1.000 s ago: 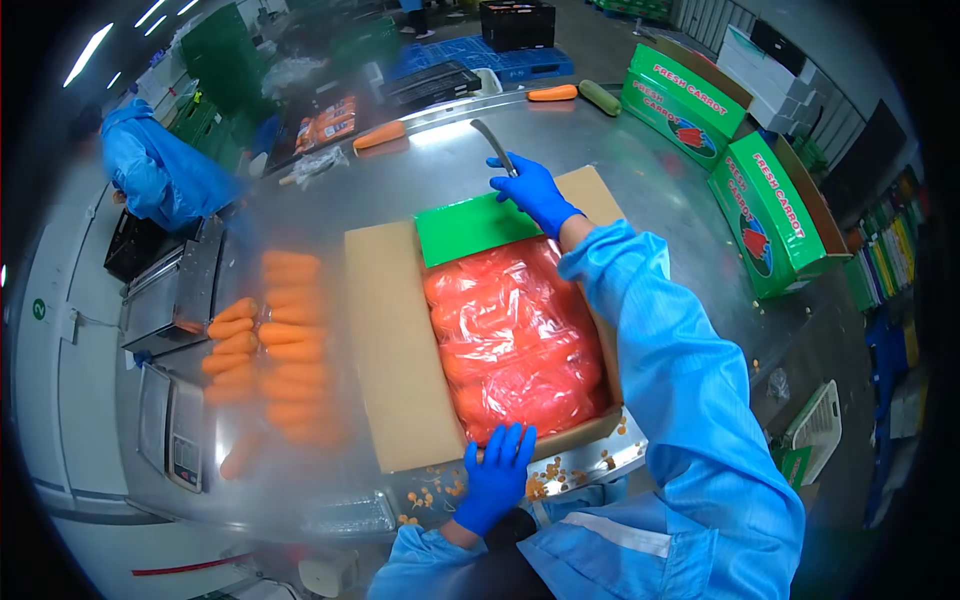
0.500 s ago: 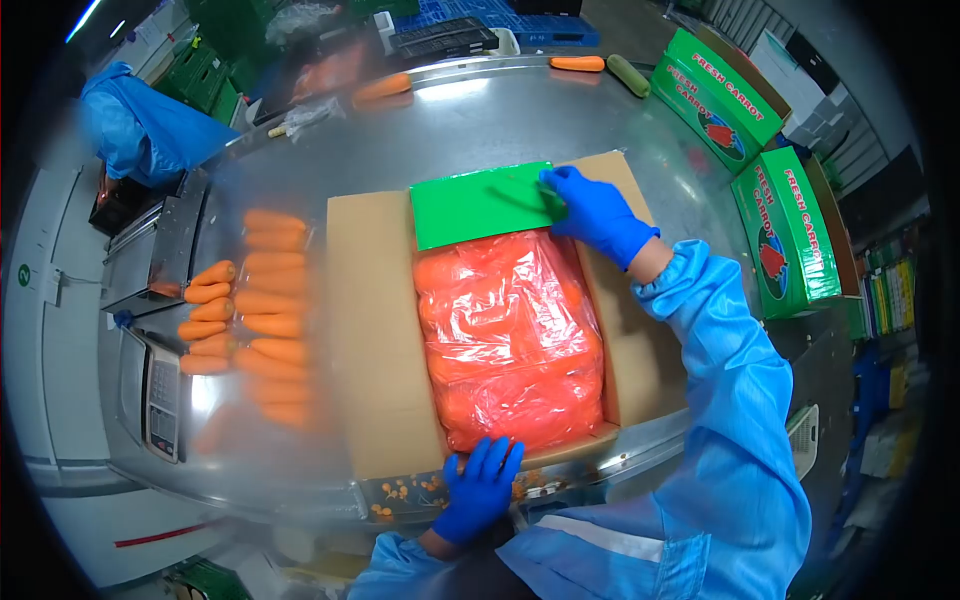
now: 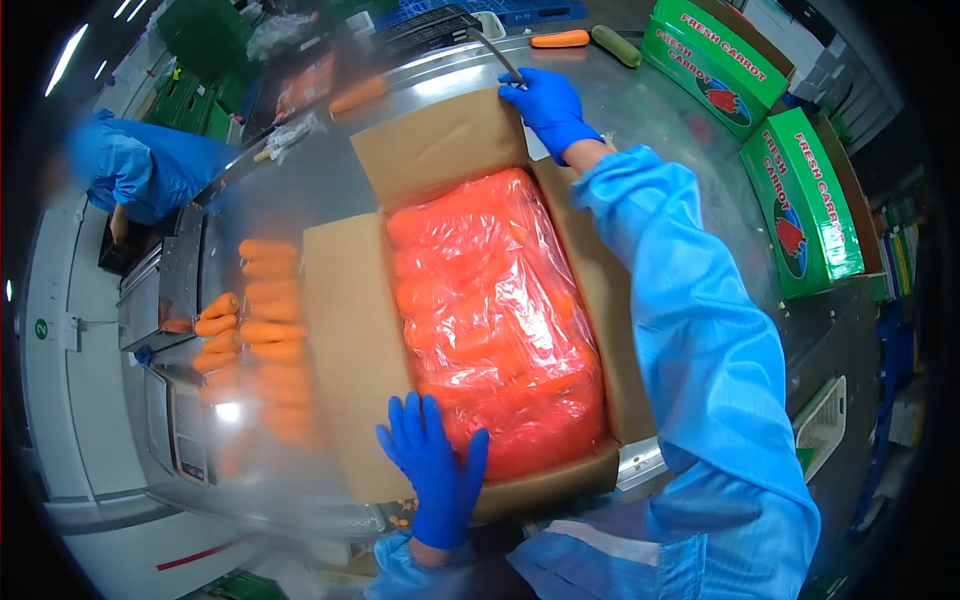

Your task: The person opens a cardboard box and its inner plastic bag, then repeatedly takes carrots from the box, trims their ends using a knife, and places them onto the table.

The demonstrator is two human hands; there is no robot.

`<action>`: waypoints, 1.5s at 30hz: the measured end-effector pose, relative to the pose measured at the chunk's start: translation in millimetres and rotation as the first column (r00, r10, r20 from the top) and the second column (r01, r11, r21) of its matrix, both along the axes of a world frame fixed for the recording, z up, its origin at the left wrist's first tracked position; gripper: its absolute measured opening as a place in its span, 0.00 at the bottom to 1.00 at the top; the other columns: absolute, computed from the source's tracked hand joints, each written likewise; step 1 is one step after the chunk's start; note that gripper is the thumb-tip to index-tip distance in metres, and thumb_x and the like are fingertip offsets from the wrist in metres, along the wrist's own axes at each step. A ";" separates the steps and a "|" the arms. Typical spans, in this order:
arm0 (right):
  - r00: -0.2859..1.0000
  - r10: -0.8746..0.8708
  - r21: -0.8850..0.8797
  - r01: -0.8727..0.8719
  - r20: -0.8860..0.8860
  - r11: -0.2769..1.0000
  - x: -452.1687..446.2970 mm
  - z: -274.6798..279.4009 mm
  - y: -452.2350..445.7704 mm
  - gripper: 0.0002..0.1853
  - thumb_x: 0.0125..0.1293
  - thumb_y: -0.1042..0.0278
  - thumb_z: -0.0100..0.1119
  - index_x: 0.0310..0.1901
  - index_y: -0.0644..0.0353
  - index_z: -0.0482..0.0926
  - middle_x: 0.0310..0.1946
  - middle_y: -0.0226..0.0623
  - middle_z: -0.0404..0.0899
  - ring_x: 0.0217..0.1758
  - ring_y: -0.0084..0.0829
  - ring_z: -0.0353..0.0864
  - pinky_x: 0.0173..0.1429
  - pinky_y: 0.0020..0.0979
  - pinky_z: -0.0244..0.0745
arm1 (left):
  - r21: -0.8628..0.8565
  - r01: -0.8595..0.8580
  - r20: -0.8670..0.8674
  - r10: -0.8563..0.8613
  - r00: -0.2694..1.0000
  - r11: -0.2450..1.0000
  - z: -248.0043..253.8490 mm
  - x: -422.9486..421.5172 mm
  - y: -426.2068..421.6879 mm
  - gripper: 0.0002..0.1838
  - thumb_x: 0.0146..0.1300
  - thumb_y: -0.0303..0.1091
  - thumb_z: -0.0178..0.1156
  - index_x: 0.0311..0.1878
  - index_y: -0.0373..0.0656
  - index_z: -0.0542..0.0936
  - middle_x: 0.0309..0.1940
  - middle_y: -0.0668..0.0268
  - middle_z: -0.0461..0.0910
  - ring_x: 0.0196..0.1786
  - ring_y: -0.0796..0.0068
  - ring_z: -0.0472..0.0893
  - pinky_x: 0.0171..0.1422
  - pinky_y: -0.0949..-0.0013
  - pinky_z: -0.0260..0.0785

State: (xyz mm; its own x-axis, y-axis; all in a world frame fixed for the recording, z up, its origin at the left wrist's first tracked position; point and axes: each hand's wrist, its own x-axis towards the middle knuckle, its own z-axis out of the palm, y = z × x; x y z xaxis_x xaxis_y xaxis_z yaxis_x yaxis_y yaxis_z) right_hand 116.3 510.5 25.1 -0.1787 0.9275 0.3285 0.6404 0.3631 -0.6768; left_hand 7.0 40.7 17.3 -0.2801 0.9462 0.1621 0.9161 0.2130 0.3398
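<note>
Two blue-gloved hands working one open cardboard carton on a steel table, flaps folded outward. Inside it sits a big plastic-wrapped orange-red bundle (they look like carrots, but the glare on that plastic is brutal), filling most of the box. Right hand is up at the far end, fingers curled around a thin curved metal tool that points away over the table. It's right by the corner of the raised far flap; can't tell if it's also pinching the cardboard. Left hand is at the near left corner, fingers spread wide with the thumb out, over the carton's edge and the near end of the bundle.

Off to the left, loose carrots lie in rows, kinda hazy, with a scale just beside them. Two green FRESH CARROT boxes stand on the right.
</note>
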 end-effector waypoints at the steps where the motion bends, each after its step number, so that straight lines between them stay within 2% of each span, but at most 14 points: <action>1: 0.997 -0.058 0.030 0.057 0.057 0.998 -7.3 -7.3 8.6 0.20 0.61 0.49 0.63 0.50 0.51 0.84 0.43 0.44 0.85 0.47 0.46 0.84 0.52 0.41 0.78 | -0.030 -0.029 -0.036 0.028 0.999 0.999 -1.8 0.5 7.2 0.37 0.56 0.48 0.68 0.65 0.40 0.69 0.65 0.50 0.68 0.73 0.43 0.59 0.76 0.38 0.41; 8: 0.907 0.000 -0.164 0.076 0.422 0.983 -23.5 -38.5 12.7 0.18 0.62 0.53 0.59 0.45 0.57 0.86 0.45 0.51 0.84 0.49 0.51 0.83 0.53 0.45 0.78 | 0.081 0.084 -0.006 -0.084 0.996 0.993 -25.4 -5.0 8.9 0.22 0.55 0.34 0.70 0.51 0.39 0.77 0.61 0.57 0.74 0.69 0.44 0.67 0.72 0.40 0.53; 10: 0.923 0.012 -0.088 0.023 0.384 0.996 -16.4 -23.9 0.8 0.21 0.63 0.52 0.59 0.50 0.59 0.82 0.45 0.50 0.84 0.49 0.52 0.83 0.53 0.46 0.77 | 0.116 0.066 0.271 -0.096 0.958 0.991 -21.7 2.0 6.0 0.16 0.58 0.27 0.66 0.50 0.38 0.77 0.60 0.57 0.76 0.66 0.48 0.72 0.70 0.48 0.61; 12: 0.963 0.028 0.024 -0.036 0.269 0.999 -2.0 3.4 -31.8 0.27 0.63 0.46 0.60 0.54 0.61 0.77 0.45 0.52 0.82 0.49 0.54 0.82 0.52 0.47 0.77 | 0.161 0.031 0.624 -0.126 0.771 0.986 -19.1 16.2 -0.5 0.13 0.61 0.23 0.63 0.49 0.37 0.77 0.60 0.56 0.76 0.64 0.53 0.75 0.67 0.55 0.66; 14: 0.970 0.089 0.077 -0.109 0.227 0.991 16.6 20.9 -82.1 0.35 0.61 0.39 0.61 0.58 0.64 0.71 0.46 0.55 0.81 0.49 0.55 0.81 0.52 0.48 0.76 | 0.178 -0.037 0.922 -0.154 0.354 0.983 -16.8 36.7 -12.2 0.11 0.65 0.21 0.59 0.49 0.36 0.76 0.61 0.54 0.75 0.63 0.58 0.77 0.66 0.62 0.69; 17: 0.915 0.341 -0.017 -0.345 0.214 0.938 63.0 41.2 -172.2 0.44 0.57 0.32 0.63 0.59 0.69 0.68 0.44 0.59 0.80 0.47 0.58 0.80 0.50 0.48 0.75 | 0.284 0.121 0.819 -0.307 0.485 0.951 10.1 67.4 -1.7 0.09 0.68 0.22 0.56 0.50 0.34 0.75 0.65 0.53 0.72 0.63 0.62 0.77 0.68 0.63 0.66; 19: 0.843 0.492 -0.172 -0.462 0.219 0.870 84.7 25.7 -208.4 0.43 0.59 0.38 0.64 0.63 0.67 0.64 0.43 0.58 0.80 0.45 0.58 0.81 0.48 0.48 0.76 | 0.345 0.193 0.793 -0.395 0.464 0.918 11.8 93.3 8.7 0.08 0.65 0.28 0.61 0.45 0.38 0.76 0.65 0.48 0.71 0.59 0.49 0.77 0.60 0.59 0.71; 22: 0.717 0.522 -0.430 -0.334 0.461 0.839 94.6 54.6 -255.6 0.33 0.59 0.47 0.66 0.58 0.63 0.72 0.38 0.53 0.82 0.42 0.54 0.82 0.44 0.47 0.77 | 0.326 0.347 0.724 -0.469 0.506 0.879 27.6 122.8 16.8 0.08 0.63 0.31 0.63 0.42 0.41 0.76 0.67 0.46 0.67 0.55 0.43 0.78 0.56 0.57 0.73; 27: 0.943 0.233 0.037 -0.249 0.239 0.968 180.0 26.4 -196.6 0.14 0.57 0.60 0.60 0.39 0.60 0.84 0.34 0.46 0.85 0.38 0.46 0.85 0.41 0.42 0.78 | 0.185 0.680 0.552 -0.647 0.526 0.710 23.8 143.0 12.4 0.15 0.60 0.27 0.65 0.51 0.42 0.78 0.66 0.48 0.70 0.62 0.50 0.77 0.63 0.58 0.70; 32: 0.947 -0.010 -0.285 0.107 0.321 0.953 296.6 -48.3 -190.9 0.12 0.61 0.61 0.59 0.38 0.59 0.85 0.27 0.44 0.84 0.30 0.39 0.85 0.37 0.38 0.77 | 0.453 0.269 0.598 -0.514 0.616 0.850 36.4 89.6 30.7 0.26 0.56 0.19 0.60 0.61 0.44 0.77 0.65 0.53 0.72 0.67 0.47 0.72 0.69 0.55 0.66; 33: 0.885 -0.021 -0.295 0.177 0.464 0.939 313.2 -75.4 -203.6 0.11 0.62 0.63 0.60 0.40 0.59 0.86 0.24 0.43 0.84 0.25 0.33 0.85 0.33 0.36 0.76 | 0.433 0.365 0.455 -0.549 0.701 0.824 33.6 75.5 41.2 0.28 0.55 0.19 0.60 0.62 0.45 0.76 0.66 0.54 0.72 0.68 0.47 0.71 0.70 0.54 0.64; 35: 0.979 -0.043 -0.434 0.127 0.198 0.892 351.8 -146.2 -225.3 0.11 0.60 0.65 0.63 0.43 0.59 0.86 0.25 0.37 0.84 0.19 0.25 0.80 0.27 0.32 0.72 | 0.346 0.529 0.130 -0.598 0.791 0.775 19.4 57.6 67.1 0.33 0.51 0.18 0.59 0.65 0.45 0.75 0.66 0.55 0.72 0.71 0.48 0.67 0.73 0.53 0.60; 40: 0.882 -0.329 -0.344 0.209 -0.338 0.915 306.0 -32.3 -288.1 0.20 0.64 0.66 0.64 0.59 0.53 0.80 0.40 0.27 0.85 0.30 0.17 0.79 0.33 0.25 0.73 | 0.189 0.662 -0.074 -0.662 0.746 0.725 -15.1 64.0 95.5 0.32 0.49 0.22 0.63 0.62 0.48 0.77 0.65 0.58 0.73 0.71 0.49 0.66 0.75 0.49 0.55; 45: 0.903 0.309 -0.051 -0.338 -0.297 0.940 255.2 66.2 -348.9 0.30 0.63 0.73 0.66 0.67 0.53 0.72 0.64 0.35 0.76 0.56 0.22 0.78 0.50 0.25 0.78 | 0.303 0.710 -0.089 -0.723 0.685 0.635 -46.4 50.8 103.3 0.18 0.55 0.29 0.68 0.51 0.46 0.80 0.53 0.62 0.80 0.68 0.51 0.70 0.74 0.47 0.55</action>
State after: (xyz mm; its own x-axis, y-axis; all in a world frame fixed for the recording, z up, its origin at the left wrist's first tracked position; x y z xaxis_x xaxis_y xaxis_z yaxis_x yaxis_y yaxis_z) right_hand 371.6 161.5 91.3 -0.3883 0.8646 0.3188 0.2775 0.4396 -0.8542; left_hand 57.8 144.0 -29.1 0.4541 0.7596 0.4657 0.7231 -0.6195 0.3054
